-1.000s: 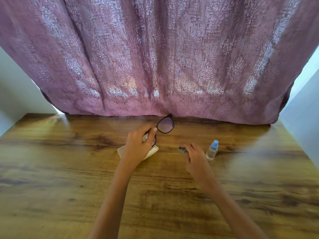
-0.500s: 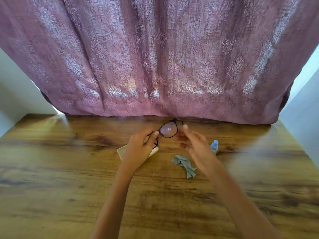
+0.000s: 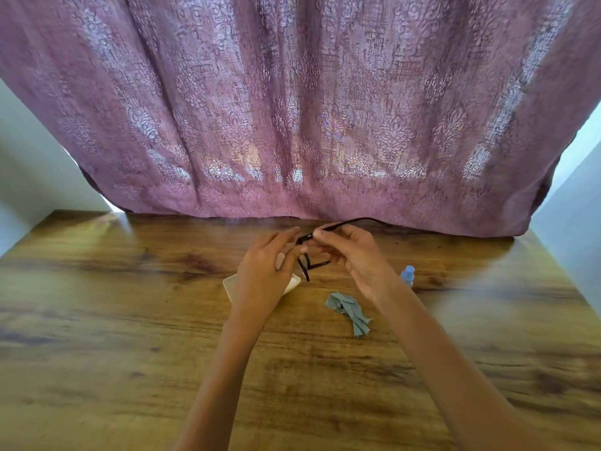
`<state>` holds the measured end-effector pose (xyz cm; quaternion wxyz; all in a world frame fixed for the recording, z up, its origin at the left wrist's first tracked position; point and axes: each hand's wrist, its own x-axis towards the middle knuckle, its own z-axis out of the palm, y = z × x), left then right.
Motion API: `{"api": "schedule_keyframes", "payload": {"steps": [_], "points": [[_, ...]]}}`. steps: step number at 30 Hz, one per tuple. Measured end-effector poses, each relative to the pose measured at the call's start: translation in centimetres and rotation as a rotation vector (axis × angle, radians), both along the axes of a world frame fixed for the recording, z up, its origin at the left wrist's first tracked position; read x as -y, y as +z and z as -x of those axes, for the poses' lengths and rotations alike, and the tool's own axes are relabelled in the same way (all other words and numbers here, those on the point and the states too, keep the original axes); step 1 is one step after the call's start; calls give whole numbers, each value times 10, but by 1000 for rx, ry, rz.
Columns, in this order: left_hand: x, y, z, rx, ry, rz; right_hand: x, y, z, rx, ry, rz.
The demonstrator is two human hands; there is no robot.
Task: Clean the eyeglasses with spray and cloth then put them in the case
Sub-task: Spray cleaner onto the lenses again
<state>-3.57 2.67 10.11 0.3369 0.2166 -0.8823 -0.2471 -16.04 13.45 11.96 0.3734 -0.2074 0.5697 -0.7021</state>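
Right hand [image 3: 359,260] now pinching eyeglasses [image 3: 305,269] alongside left hand [image 3: 264,276], cloth [image 3: 347,312] on table [image 3: 130,320]

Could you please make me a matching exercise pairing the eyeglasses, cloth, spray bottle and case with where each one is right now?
Things: 1 eyeglasses; 2 cloth; 3 spray bottle; 4 case.
Places: A standing beyond the right wrist; B held by the left hand and right hand; C partly hidden beneath the left hand; D crumpled on the table, untouched.
Pairs: 1-B; 2-D; 3-A; 4-C.
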Motion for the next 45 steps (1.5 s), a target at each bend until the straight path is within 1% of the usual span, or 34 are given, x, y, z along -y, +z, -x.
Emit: {"api": "schedule_keyframes", "payload": {"steps": [2,4,6,10,12,16,19,20,23,24,26,29,33,35,38,42,45], "points": [[-3,4,2,52,26,92,2,-4,-4,-151,-11,-67],[-6,7,4,96,48,131,4,-6,-7,-242,-9,-67],[-7,8,6,110,64,128,6,-8,-9,-325,-27,-69],[-9,8,10,132,101,109,8,-11,-5,-508,-77,-147],[-8,6,12,150,132,105,10,-10,-3,-552,-70,-163],[-6,-3,16,97,185,94,5,-14,-2,-603,-89,-164],[1,-18,18,11,242,18,-9,-30,3,-725,-120,-243],[3,-23,19,-12,268,-9,-14,-37,7,-812,-151,-290],[4,-38,21,-100,319,-106,-31,-62,21,-1235,-309,-496],[3,-42,23,-126,327,-144,-37,-69,26,-1333,-363,-565],[0,-50,26,-154,333,-215,-50,-81,34,-1410,-459,-659],[-3,-59,30,-196,336,-304,-67,-96,41,-1379,-540,-681],[-9,-67,33,-277,338,-402,-82,-118,42,-1249,-637,-564],[-10,-71,34,-292,331,-451,-87,-130,41,-1231,-601,-502],[-11,-77,33,-334,302,-495,-91,-139,39,-1152,-504,-455],[-16,-73,32,-407,270,-585,-88,-127,43,-1050,-456,-458],[-19,-68,31,-451,255,-564,-76,-111,27,-984,-367,-366]]}}
